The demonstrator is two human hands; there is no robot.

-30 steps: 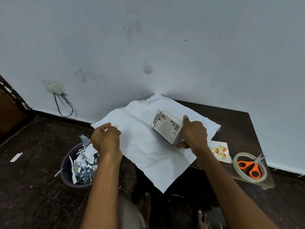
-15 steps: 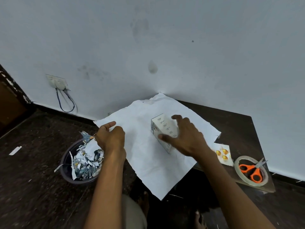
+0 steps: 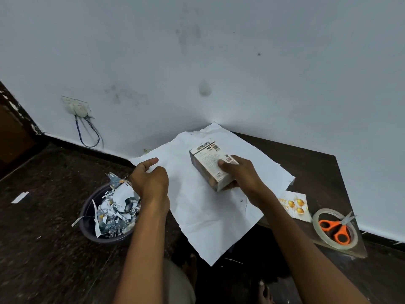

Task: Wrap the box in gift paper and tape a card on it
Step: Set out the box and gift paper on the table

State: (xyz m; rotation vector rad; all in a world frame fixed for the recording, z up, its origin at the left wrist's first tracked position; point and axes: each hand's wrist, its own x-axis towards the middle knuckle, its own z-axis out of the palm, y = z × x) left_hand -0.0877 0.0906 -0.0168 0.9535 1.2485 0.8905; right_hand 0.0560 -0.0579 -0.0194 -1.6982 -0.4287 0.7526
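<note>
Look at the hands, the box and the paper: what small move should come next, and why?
Probably lift the paper's left edge over the box. The right hand already grips the box on the white paper, the left hand holds that sheet's left edge, and no side of the box is covered yet. The tape roll and scissors lie unused.

a dark bin (image 3: 87,224) of paper scraps (image 3: 116,212) stands on the floor beside the table (image 3: 317,172).
</note>
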